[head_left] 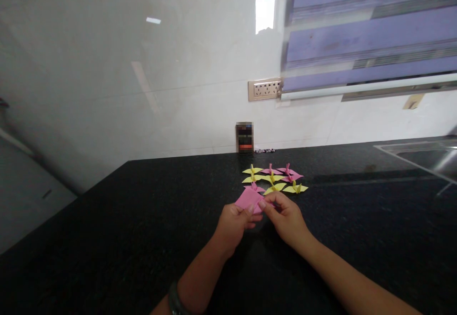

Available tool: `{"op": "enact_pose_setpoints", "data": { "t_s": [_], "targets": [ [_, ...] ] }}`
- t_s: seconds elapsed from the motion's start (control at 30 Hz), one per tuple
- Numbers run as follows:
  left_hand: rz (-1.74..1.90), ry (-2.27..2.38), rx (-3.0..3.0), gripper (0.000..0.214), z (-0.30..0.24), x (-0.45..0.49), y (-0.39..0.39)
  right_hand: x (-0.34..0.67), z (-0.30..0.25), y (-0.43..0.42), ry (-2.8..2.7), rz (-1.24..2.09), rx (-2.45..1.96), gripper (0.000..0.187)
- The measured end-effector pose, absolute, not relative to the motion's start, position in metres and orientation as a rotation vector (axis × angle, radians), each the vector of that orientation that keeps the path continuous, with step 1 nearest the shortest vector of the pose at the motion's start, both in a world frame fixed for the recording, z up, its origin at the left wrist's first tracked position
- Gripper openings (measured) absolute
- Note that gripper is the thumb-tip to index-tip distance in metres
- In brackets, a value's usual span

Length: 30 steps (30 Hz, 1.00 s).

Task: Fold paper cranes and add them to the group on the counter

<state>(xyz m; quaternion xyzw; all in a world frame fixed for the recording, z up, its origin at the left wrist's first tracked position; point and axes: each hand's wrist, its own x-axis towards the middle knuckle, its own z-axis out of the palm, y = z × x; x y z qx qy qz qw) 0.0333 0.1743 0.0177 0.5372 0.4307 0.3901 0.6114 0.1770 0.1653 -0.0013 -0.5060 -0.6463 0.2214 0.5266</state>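
Both of my hands pinch a folded pink paper (248,199) just above the black countertop (107,238). My left hand (233,223) holds its lower left side with fingers closed. My right hand (285,217) grips its right edge between thumb and fingertips. Just beyond the paper lie several finished origami cranes (273,179), some yellow and some pink, set close together in rows.
A small dark box (244,137) stands against the white tiled wall at the back of the counter. A wall socket strip (264,89) sits above it. A steel sink (424,155) is at the far right. The counter's left edge drops off toward the floor.
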Motion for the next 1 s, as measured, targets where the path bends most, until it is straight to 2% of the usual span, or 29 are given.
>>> {"op": "enact_pose_setpoints", "data": {
  "t_s": [0.23,0.63,0.77,0.87,1.0],
  "targets": [
    [0.888,0.985,1.234,0.042,0.0187,0.0349,0.1709,0.1750,-0.0051,0.1661,-1.421,0.665,-1.237,0.017],
    [0.868,0.982,1.236,0.039,0.0210,0.0370,0.1699,0.1738,-0.0061,0.1669,-1.304,0.707,-1.180,0.015],
    [0.865,0.970,1.230,0.038,0.0199,0.0372,0.1698,0.1739,-0.0062,0.1693,-1.245,0.827,-1.122,0.025],
    [0.865,0.974,1.226,0.038,0.0188,0.0371,0.1706,0.1753,-0.0042,0.1697,-1.308,0.855,-1.105,0.017],
    [0.875,0.973,1.224,0.041,0.0170,0.0373,0.1722,0.1776,-0.0013,0.1690,-1.349,0.824,-1.118,0.017]
  ]
}}
